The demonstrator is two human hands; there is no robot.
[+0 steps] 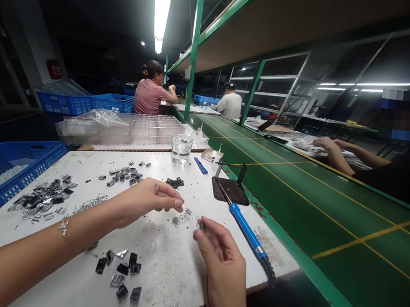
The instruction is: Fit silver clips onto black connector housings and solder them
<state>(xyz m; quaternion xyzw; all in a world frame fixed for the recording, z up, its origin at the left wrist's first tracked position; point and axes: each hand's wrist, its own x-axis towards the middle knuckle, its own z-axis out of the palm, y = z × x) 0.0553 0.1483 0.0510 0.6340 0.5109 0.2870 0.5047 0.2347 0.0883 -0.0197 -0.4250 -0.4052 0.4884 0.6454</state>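
Observation:
My left hand reaches across the white table, its thumb and fingertips pinched together. Anything between them is too small to make out. Just past its fingertips lies a small heap of thin bent wire clips. My right hand is closed too, thumb against forefinger, pinching a small part with a wire loop above the table. Below my left forearm are several small black and silver pieces. More wire clips lie behind that forearm, partly hidden by it. A little heap of tiny black parts sits beyond my left hand.
A blue soldering iron leans on a black metal stand at the right. Farther back are a glass of liquid and a blue tool. Black-silver pieces and a blue crate are left. A green conveyor runs alongside; co-workers sit beyond.

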